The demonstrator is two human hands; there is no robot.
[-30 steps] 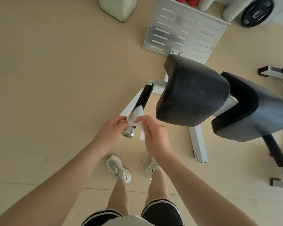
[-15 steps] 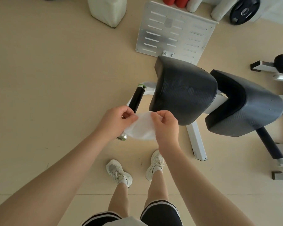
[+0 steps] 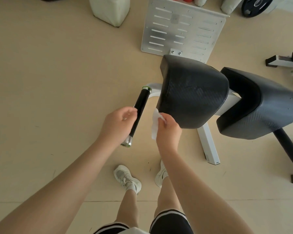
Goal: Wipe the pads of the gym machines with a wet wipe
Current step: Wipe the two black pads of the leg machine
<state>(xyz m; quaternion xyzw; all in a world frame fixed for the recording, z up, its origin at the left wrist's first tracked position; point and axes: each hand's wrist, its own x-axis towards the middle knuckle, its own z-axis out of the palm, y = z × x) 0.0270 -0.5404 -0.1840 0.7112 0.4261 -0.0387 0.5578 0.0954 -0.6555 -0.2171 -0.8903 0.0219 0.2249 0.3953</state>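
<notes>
Right hand: your right hand pinches the wet wipe between thumb and curled fingers, near the middle of the view.
Wet wipe: white and crumpled, it hangs down from your grip; its upper edge is right at the near-left rim of the left pad, though whether it touches is hard to say.
Left hand: your left hand holds nothing, its fingers loosely curled, just left of the black handle. Contact between fingertips and handle cannot be told.
Black handle: a black bar with silver end caps, running from far right to near left, between your two hands.
Left pad: dark, textured, rounded, mounted on the white frame; it sits just right of your right hand.
Right pad: the right pad is the same dark material, further right and apart from both hands, with a black bar beneath it.
Frame: a white leg runs along the floor toward you beneath the left pad.
Foot plate: a slotted metal plate stands on the far side, behind the pads.
Far edge: a white bag at far left, a black weight plate at far right.
Floor: beige floor; your white shoes stand near, below your hands.
</notes>
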